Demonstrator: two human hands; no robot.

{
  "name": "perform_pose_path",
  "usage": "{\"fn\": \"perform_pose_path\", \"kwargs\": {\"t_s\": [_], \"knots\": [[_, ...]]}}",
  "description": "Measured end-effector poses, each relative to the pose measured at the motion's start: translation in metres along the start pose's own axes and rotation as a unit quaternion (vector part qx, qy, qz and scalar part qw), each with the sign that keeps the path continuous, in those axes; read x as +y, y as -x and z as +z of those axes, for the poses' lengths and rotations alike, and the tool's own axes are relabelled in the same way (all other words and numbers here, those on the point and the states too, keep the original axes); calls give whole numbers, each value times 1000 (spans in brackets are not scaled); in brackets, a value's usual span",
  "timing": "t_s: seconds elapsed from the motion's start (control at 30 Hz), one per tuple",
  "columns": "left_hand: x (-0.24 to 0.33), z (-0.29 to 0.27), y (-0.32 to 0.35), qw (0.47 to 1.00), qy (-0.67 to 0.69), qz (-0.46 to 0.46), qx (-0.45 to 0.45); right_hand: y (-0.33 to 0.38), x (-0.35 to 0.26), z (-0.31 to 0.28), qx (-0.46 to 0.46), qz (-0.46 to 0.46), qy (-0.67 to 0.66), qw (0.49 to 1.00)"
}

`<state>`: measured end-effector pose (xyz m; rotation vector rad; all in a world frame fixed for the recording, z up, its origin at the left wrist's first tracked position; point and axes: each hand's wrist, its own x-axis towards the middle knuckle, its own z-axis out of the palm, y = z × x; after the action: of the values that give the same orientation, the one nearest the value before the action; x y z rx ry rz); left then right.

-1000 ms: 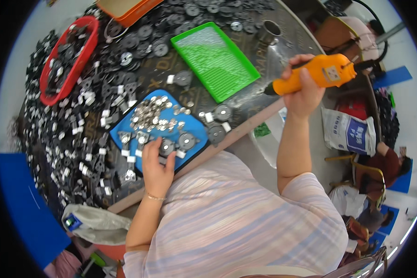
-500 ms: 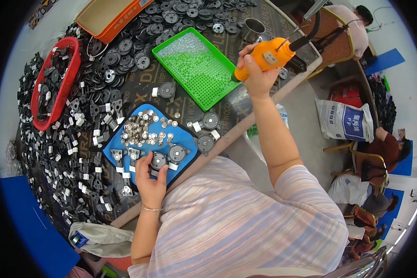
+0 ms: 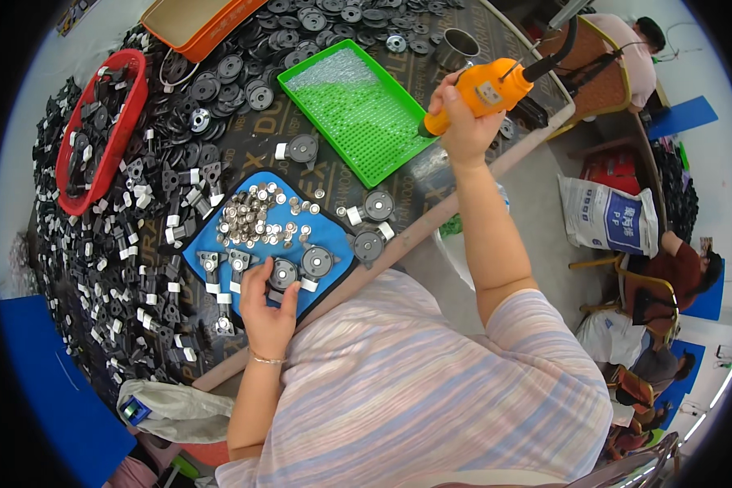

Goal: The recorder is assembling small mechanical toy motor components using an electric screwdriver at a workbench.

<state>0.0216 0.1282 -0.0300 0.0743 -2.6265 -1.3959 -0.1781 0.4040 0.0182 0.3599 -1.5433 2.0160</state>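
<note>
My right hand [image 3: 466, 134] is wrapped round an orange electric screwdriver [image 3: 490, 91], with its cable running up behind. The screwdriver's dark nose points down at the right end of a green perforated tray [image 3: 366, 175], which holds many small silvery screws [image 3: 333, 73]. My left hand [image 3: 268, 317] has its thumb and fingers about a round black wheel-like part [image 3: 283, 275] with a white tab, on a blue mat [image 3: 256, 185]. Beside it lies a similar round part [image 3: 317, 261]. A heap of small metal caps [image 3: 252, 215] sits on the mat, near black brackets with white ends [image 3: 238, 262].
Black parts with white ends cover the table's left side, round a red basket [image 3: 136, 106]. Loose black discs [image 3: 230, 67] spread along the back near an orange box [image 3: 193, 41]. A metal cup [image 3: 457, 49] stands beyond the tray. Other people sit at the right.
The whole view has shifted slightly, with the table moving a little right and up. Both hands keep nearly the same places over the tray and the mat.
</note>
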Motion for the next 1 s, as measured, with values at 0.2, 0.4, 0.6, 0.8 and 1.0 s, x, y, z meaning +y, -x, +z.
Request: {"fn": "perform_pose_path", "kwargs": {"t_s": [0.2, 0.4, 0.6, 0.8, 1.0], "knots": [[0, -1, -6, 1000, -25, 10, -10, -8, -4, -5, -33, -5, 17, 999], [-3, 4, -8, 1000, -11, -4, 6, -6, -40, 7, -31, -15, -98, 995], [-5, 6, -5, 999, -23, 22, 28, 44, -72, 57, -189, 85, -177, 962], [-8, 7, -4, 998, -11, 48, 49, 96, -71, 113, -307, 165, -207, 914], [5, -1, -9, 997, -74, 34, -11, 107, -66, 131, -365, 97, -157, 912]]}}
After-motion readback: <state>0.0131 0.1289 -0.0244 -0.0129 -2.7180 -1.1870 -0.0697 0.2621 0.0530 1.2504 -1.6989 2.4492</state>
